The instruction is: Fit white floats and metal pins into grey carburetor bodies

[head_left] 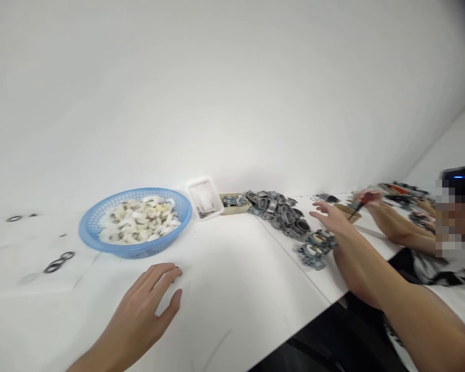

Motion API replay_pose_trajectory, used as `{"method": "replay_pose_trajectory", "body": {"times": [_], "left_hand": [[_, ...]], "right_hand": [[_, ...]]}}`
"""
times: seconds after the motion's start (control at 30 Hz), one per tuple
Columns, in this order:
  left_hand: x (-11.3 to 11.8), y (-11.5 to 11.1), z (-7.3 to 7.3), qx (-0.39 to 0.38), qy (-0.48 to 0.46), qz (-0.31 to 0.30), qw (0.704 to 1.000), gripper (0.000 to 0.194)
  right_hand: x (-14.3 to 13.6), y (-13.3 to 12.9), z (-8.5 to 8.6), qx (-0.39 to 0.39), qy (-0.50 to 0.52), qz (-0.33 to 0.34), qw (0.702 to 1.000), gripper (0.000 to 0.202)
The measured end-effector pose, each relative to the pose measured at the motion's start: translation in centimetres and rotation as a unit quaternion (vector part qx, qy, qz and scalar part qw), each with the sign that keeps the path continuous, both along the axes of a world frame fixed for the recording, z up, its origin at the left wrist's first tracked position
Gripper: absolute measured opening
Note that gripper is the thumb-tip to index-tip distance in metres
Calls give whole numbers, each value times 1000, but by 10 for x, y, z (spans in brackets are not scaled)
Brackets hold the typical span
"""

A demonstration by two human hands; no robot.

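My left hand point(147, 305) hovers over the white table in front of the blue plastic basket point(135, 251), its thumb and fingers apart and nothing seen in it. White and cream curved plastic pieces point(139, 219) fill that basket. Over on the right, my right hand point(331, 218) is stretched out with its fingers spread, somewhat blurred. It is beside the heap of grey metal clamp-like parts point(281, 212) and above a small group of metal parts with white inserts point(315, 248). Whether it touches any of them I cannot tell.
A white plastic tray point(205, 198) and a cardboard box point(236, 209) of metal parts stand along the wall. Black rings point(58, 262) lie at the left. On the right, a co-worker's hand point(370, 196) holds a dark-shafted tool. The table edge point(294, 333) runs diagonally.
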State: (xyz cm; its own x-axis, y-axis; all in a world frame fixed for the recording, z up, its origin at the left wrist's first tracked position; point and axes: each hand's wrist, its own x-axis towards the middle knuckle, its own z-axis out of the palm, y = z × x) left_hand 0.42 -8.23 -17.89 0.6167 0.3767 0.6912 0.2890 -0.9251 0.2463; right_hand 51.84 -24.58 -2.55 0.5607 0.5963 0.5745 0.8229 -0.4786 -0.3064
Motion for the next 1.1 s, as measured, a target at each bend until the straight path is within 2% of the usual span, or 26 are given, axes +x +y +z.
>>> {"method": "replay_pose_trajectory", "body": {"times": [0.1, 0.17, 0.23, 0.3, 0.37, 0.4, 0.47, 0.57, 0.67, 0.8, 1.1], "left_hand": [[0, 0, 9, -30, 14, -6, 999, 21], [1, 0, 14, -47, 20, -8, 999, 19], [1, 0, 17, -60, 23, -10, 998, 18], [2, 1, 19, -69, 24, -11, 997, 18], [2, 2, 20, -71, 25, -7, 997, 18], [2, 3, 20, -70, 28, -4, 997, 17], [1, 6, 21, -70, 36, 6, 997, 17], [-1, 11, 21, -75, 56, 26, 995, 14], [-3, 16, 18, -88, 74, 52, 992, 15], [-3, 21, 14, -112, 95, 72, 986, 22], [-1, 15, 16, -116, 139, 72, 981, 24]], "right_hand": [[-44, 36, 15, 9, 32, 114, 993, 32], [-90, 60, 20, 23, 37, 196, 980, 33], [-145, 78, 16, 27, 27, 288, 957, 30], [-201, 92, 0, 32, 6, 425, 905, 24], [-247, 104, -28, 6, -3, 512, 859, 22], [-264, 109, -45, -19, -11, 530, 848, 22], [-286, 118, -81, -21, -20, 541, 841, 18], [-295, 126, -122, -16, -12, 545, 838, 14], [-288, 127, -139, -28, 7, 551, 834, 14], [-277, 127, -141, -42, 48, 550, 833, 16], [-275, 129, -140, -105, 20, 575, 811, 17]]}}
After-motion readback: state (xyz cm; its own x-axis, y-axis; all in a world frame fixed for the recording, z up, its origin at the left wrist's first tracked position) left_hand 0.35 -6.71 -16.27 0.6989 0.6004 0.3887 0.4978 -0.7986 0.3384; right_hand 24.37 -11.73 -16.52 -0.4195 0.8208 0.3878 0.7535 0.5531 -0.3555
